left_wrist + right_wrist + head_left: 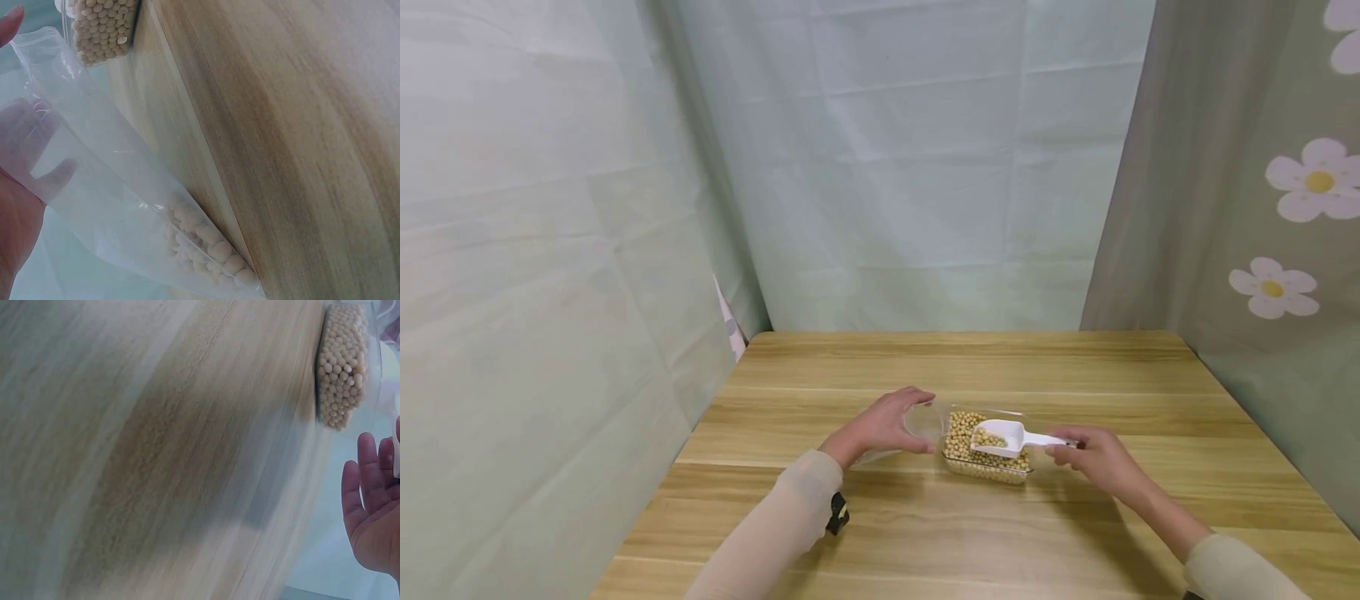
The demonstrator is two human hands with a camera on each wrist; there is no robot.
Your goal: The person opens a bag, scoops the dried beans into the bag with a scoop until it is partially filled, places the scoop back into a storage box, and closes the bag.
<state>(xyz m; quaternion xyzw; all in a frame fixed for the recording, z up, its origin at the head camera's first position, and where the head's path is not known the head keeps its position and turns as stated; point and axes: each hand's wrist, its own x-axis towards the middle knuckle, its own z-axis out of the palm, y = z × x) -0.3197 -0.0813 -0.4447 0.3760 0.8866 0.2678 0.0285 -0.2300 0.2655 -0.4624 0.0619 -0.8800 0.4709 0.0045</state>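
My left hand (891, 421) holds a clear plastic bag (119, 169) by its mouth, thumb and fingers spread apart around the opening. Soybeans (209, 247) lie in the bag's bottom corner, down by the table. Just right of the bag's mouth stands a clear rectangular container (992, 477) filled with more soybeans (958, 433). My right hand (1097, 458) pinches the handle of a white scoop (1012, 437) from the right. Over the container, the scoop's mouth faces left toward the bag, with soybeans (988, 438) in it.
The wooden table (962, 367) carries the container near its middle. Pale curtains hang behind it (925, 167) and along the left; a grey-green curtain (1217, 208) with white flowers hangs on the right. A black device (838, 512) sits at my left wrist.
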